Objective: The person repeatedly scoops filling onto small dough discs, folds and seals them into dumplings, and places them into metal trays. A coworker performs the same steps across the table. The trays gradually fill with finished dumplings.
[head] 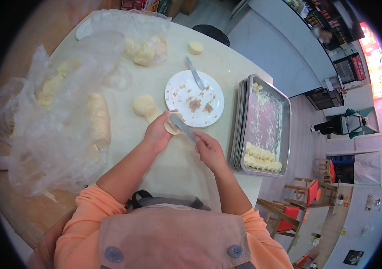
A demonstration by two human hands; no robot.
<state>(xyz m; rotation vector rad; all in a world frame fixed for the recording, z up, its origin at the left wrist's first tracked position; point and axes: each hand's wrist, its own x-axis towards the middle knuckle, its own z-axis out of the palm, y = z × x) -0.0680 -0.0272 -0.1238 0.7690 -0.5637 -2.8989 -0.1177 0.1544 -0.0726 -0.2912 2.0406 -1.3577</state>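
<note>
A round dough wrapper [169, 128] rests in my left hand [157, 133], held at the near left rim of the plate. My right hand [210, 150] grips a flat metal spreader [185, 129], its blade lying on the wrapper over a little filling. Beyond them is a white plate [181, 111] with scattered bits of ground filling [195, 105]. A second flat spreader [195, 73] leans across the plate's far rim. Just left of my left hand lie several loose wrappers [143, 105], partly overlapping. Part of the wrapper is hidden behind the blade and my fingers.
On the right, stacked metal trays [288, 134] hold a floured surface and rows of folded dumplings [261, 158]. Clear plastic bags [66, 134] with dough and a long wrapper stack [98, 116] cover the left. A small wrapper stack [195, 47] sits at the table's far side.
</note>
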